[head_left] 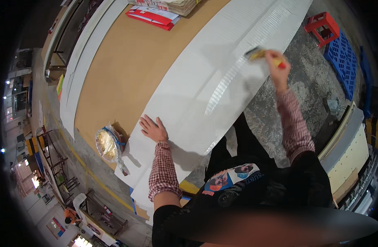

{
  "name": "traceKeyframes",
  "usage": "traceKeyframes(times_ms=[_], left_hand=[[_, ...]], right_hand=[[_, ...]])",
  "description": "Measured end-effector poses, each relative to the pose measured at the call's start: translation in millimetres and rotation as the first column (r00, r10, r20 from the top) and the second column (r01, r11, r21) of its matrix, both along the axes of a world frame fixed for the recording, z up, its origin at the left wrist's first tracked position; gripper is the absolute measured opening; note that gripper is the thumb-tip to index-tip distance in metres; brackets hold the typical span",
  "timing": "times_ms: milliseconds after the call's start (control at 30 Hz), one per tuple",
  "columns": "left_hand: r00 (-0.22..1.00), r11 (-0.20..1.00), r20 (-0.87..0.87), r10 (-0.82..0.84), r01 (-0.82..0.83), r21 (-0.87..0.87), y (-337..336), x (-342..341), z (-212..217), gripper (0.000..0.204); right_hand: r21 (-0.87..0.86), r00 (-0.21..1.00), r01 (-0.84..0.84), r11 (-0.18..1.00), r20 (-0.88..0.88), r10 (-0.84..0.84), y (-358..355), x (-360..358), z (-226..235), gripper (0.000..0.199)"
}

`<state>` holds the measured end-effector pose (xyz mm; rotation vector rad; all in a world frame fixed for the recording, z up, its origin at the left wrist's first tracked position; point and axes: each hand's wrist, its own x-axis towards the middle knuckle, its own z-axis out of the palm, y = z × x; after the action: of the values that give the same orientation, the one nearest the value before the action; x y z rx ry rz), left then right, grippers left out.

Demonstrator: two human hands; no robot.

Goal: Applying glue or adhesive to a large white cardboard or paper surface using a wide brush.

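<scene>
A long white sheet (184,99) with fine ridges lies along the near side of a table. My left hand (154,129) rests flat on it, fingers spread. My right hand (278,66) grips a paintbrush (259,54) with a yellowish handle and a red end. Its dark bristles are over the sheet's right part, blurred by motion; whether they touch is hard to tell. A glossy wet-looking streak (224,88) runs along the sheet below the brush. Left of my left hand stands a plastic-lined tub (108,144) holding a pale yellowish substance.
Brown board (119,70) covers the table beyond the sheet, with stacked papers (168,5) and a red-and-white packet (153,17) at its far end. A red stool (322,28) and blue plastic pallet (341,61) stand to the right. Another person (70,215) is far off at lower left.
</scene>
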<state>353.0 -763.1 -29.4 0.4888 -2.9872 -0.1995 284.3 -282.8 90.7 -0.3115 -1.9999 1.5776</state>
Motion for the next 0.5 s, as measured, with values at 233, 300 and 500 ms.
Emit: traceKeyframes(times_ms=[233, 300, 500], left_hand=[[0.971, 0.945, 0.205, 0.121, -0.176, 0.276, 0.2, -10.3, 27.6, 0.054], [0.938, 0.935, 0.205, 0.279, -0.314, 0.163, 20.8, 2.2, 22.6, 0.055], [0.939, 0.948, 0.13, 0.318, -0.317, -0.034, 56.7, 23.0, -2.1, 0.055]], right_hand=[[0.271, 0.992, -0.084, 0.959, 0.118, 0.053, 60.2, -70.8, -42.2, 0.011], [-0.121, 0.936, -0.346, 0.93, 0.027, 0.352, 14.8, -30.3, -39.3, 0.008], [0.053, 0.878, -0.478, 0.877, 0.018, 0.478, 23.8, -6.1, -10.7, 0.008]])
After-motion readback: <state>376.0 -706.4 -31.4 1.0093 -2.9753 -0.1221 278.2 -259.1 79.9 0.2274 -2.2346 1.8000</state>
